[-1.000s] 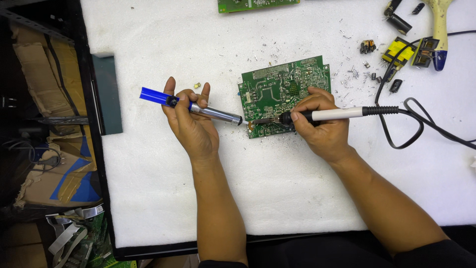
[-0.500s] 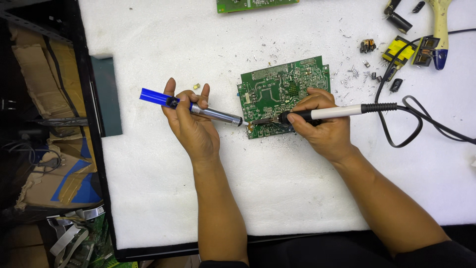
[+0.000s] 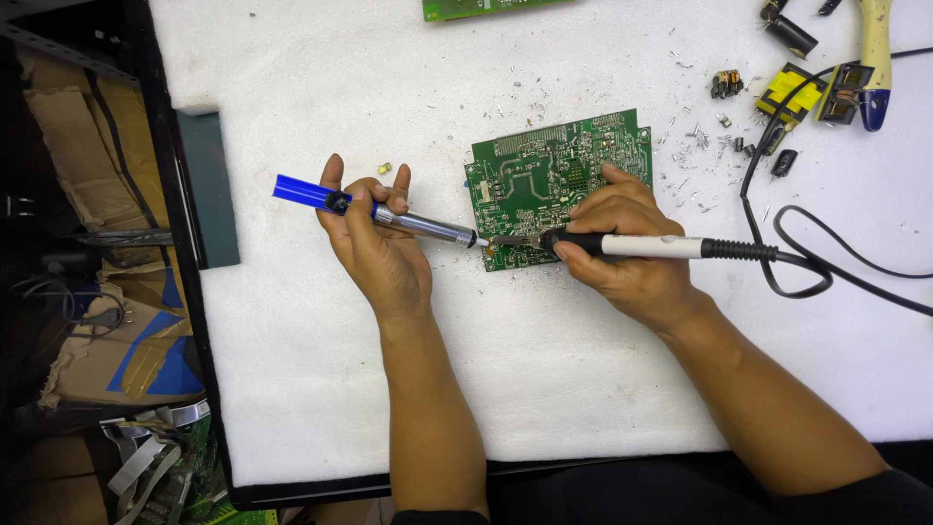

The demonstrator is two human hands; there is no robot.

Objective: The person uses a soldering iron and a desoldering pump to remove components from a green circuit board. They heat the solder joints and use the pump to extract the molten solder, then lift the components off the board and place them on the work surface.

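little has shifted since a moment ago — both tool tips stay at the board's lower left corner. our left hand (image 3: 374,248) grips the blue desoldering pump (image 3: 389,215); our right hand (image 3: 627,258) holds the soldering iron (image 3: 632,246) on the green circuit board (image 3: 554,180) — loose components (image 3: 792,92) lie beyond on the white pad (image 3: 583,389).

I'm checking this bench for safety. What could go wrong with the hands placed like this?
1. The right hand grips the soldering iron near its front end, so fingers might slide toward the hot tip.
2. The iron's black cord loops loosely on the white mat; a snag could jerk the tip off the green circuit board.
3. The left hand holds the desoldering pump close to the tip, risking a burn.
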